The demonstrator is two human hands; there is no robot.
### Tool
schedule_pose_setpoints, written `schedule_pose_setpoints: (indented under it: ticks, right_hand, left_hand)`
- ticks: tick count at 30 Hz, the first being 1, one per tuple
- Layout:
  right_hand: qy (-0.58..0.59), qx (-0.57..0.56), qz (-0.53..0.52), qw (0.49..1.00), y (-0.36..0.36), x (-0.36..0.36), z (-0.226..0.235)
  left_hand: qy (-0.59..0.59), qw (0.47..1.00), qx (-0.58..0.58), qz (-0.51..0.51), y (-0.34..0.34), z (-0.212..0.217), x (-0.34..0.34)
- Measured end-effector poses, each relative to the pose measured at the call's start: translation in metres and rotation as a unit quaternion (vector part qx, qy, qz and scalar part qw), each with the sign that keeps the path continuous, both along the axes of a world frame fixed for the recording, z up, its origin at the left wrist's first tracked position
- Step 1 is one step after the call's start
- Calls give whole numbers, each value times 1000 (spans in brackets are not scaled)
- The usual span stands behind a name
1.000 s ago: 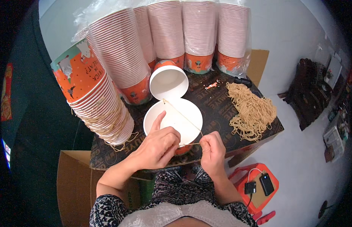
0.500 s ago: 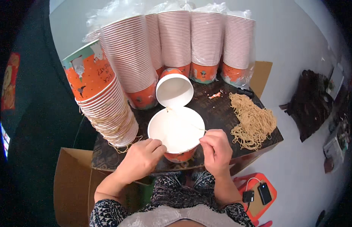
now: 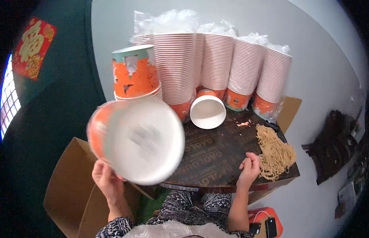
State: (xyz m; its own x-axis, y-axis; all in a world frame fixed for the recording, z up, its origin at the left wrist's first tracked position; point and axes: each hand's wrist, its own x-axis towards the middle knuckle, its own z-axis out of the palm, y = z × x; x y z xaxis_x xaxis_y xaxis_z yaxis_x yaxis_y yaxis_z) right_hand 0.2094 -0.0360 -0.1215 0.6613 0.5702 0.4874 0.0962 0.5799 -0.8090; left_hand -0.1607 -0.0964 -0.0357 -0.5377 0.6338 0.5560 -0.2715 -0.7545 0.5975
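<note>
My left hand (image 3: pixel 107 178) grips an orange-and-green paper bucket (image 3: pixel 100 129) low on its left side. The bucket is tipped so its white round base, with a grey smudged mark, faces up at me; motion blurs it. Behind it stands an upside-down stack of such buckets (image 3: pixel 135 77), mostly hidden. My right hand (image 3: pixel 250 168) is at the near left edge of a pile of tan cords (image 3: pixel 277 154). Its fingers are curled together; I cannot make out what they hold, if anything.
Several bucket stacks in clear plastic (image 3: pixel 174 71) line the back of the dark table (image 3: pixel 212 154). A single bucket (image 3: pixel 208 113) lies on its side before them. Small pale and red bits (image 3: pixel 244 123) are scattered nearby. An open cardboard box (image 3: pixel 73 186) is at the left.
The bucket has been lifted off the table and swung left, base up, in my left hand. My right hand has left its rim and moved right to the tan cords. The view has shifted.
</note>
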Motion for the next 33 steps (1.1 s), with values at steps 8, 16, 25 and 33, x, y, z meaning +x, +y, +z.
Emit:
schedule_pose_setpoints:
  ticks: [8, 16, 25, 33]
  right_hand:
    - [-30, -106, 65, 992, 11, 0, -33]
    - [-116, -140, 27, 983, 8, 2, -39]
    - [-178, -124, 10, 976, -2, -6, -24]
    - [-213, -129, 3, 968, -7, -10, -16]
  left_hand:
    - [-117, 986, 112, 40, 27, 52, -19]
    - [-182, 951, 238, -71, 104, 143, -42]
    - [-202, 946, 214, -134, 176, 220, 29]
    - [-240, 955, 126, -117, 190, 198, 55]
